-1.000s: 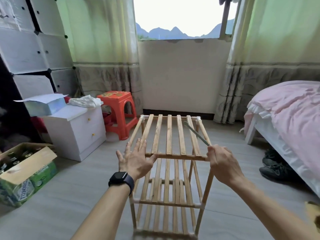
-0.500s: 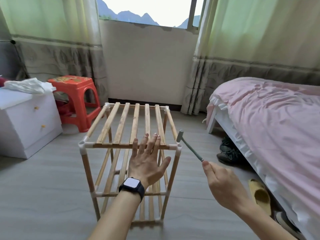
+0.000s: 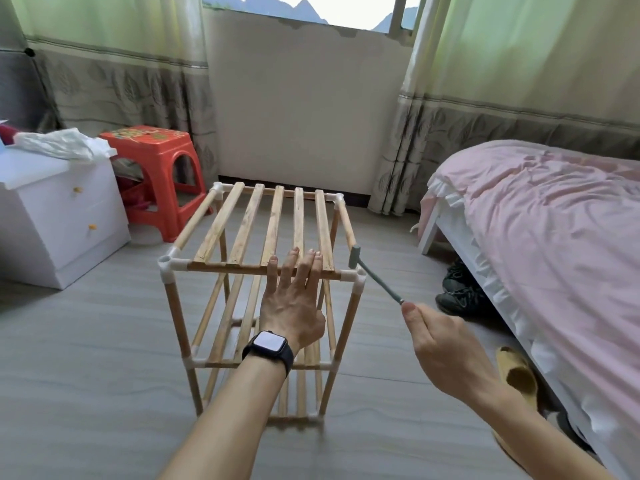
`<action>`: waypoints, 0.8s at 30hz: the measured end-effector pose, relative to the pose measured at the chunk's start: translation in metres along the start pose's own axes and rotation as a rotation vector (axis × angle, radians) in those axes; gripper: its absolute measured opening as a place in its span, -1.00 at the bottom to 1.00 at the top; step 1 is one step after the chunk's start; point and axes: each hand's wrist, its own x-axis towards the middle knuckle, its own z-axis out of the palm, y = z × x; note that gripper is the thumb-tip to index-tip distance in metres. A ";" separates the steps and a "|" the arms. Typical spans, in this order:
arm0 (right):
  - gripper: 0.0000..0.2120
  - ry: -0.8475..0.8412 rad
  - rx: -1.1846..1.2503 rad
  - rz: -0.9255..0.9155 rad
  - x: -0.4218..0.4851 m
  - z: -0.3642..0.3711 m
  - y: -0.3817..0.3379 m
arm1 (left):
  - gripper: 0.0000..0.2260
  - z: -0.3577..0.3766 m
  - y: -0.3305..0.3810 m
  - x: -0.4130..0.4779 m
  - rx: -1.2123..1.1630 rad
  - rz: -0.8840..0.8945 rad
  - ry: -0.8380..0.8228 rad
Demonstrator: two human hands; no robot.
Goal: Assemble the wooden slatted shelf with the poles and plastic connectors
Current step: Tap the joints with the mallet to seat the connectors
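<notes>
My left hand (image 3: 294, 306) covers part of the near rail of the shelf (image 3: 273, 223). The handle end of the hammer (image 3: 377, 279) disappears in my right hand (image 3: 446, 351). The bed (image 3: 554, 237) runs off right, the cabinet (image 3: 52, 216) off left.

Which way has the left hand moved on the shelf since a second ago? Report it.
Yes. Judged against the shelf, the left hand has shifted right along the top front rail, from its left end to right of middle.
</notes>
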 end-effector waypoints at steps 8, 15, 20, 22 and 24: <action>-0.54 -0.094 0.029 0.097 0.000 0.018 -0.002 | -0.10 0.005 -0.003 0.000 0.009 0.014 0.006; -0.50 0.211 0.300 -0.049 0.008 0.007 -0.015 | -0.09 0.004 -0.002 0.001 -0.001 0.010 -0.017; -0.51 0.265 0.283 -0.067 -0.006 0.018 -0.010 | -0.11 0.001 -0.002 0.001 0.009 0.017 -0.025; -0.53 0.268 0.348 -0.121 -0.006 0.020 -0.011 | -0.10 -0.001 -0.002 0.001 0.009 0.013 -0.046; -0.51 -0.006 0.142 -0.009 -0.006 0.024 -0.010 | -0.10 0.002 -0.001 0.001 0.003 0.010 -0.031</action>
